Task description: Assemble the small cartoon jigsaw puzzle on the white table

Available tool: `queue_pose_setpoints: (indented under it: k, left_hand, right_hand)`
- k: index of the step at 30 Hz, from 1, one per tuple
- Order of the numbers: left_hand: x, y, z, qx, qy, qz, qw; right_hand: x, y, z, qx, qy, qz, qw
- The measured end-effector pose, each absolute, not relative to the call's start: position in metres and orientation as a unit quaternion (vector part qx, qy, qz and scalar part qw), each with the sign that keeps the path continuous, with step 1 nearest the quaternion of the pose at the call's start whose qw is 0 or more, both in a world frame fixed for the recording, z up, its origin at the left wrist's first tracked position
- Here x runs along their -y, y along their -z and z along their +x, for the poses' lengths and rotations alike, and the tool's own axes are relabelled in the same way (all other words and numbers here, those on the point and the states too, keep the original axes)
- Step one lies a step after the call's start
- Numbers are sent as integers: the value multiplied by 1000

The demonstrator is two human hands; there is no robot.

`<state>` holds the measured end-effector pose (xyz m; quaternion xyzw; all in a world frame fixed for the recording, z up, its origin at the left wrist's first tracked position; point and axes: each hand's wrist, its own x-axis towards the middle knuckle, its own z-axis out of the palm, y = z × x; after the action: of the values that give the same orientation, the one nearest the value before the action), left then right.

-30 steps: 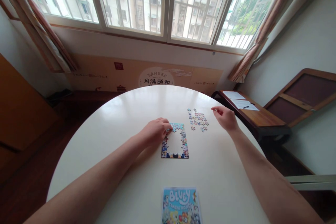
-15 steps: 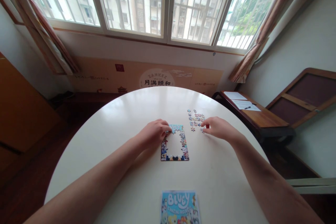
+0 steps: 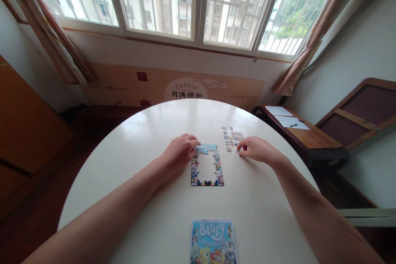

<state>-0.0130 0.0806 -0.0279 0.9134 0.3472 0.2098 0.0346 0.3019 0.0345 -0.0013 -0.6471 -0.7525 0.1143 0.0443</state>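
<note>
White worktop (image 3: pixel 148 222): the puzzle border (image 3: pixel 218 168) is joined wherever visible, its middle unfilled — loose pieces (image 3: pixel 234 137) remain at its right, where my right hand (image 3: pixel 257 149) nearly pinches, any hold uncertain — and my left hand (image 3: pixel 181 148) lies curled at the border's upper-left corner, grip unclear.

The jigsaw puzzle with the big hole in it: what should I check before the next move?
1. Multicoloured rectangular jigsaw border lying flat on the round white table: ok.
2. Border's middle filled in: not ok, white tabletop shows there.
3. Left hand at the border's upper left corner: ok.
4. Small multicoloured loose jigsaw pieces outside the border: ok.
5. Right hand's fingers gripping a piece: cannot tell.
6. Blue rectangular printed picture in full view: not ok, its bottom is cut off.
</note>
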Motion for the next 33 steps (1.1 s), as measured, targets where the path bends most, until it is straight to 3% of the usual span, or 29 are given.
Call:
queue_pose_setpoints:
  k: [12, 22, 33]
  left_hand:
    - [-87, 35, -14, -411, -188, 892, 14]
    - [-77, 28, -7, -355, -295, 887, -12]
    - [-58, 24, 5, -234, -337, 912, 3]
  right_hand:
    - [-28, -5, 300, 758, -248, -602, 38]
    - [-29, -2, 259, 622, -472, -529, 332]
    - [-27, 14, 241, 544, -572, -504, 351]
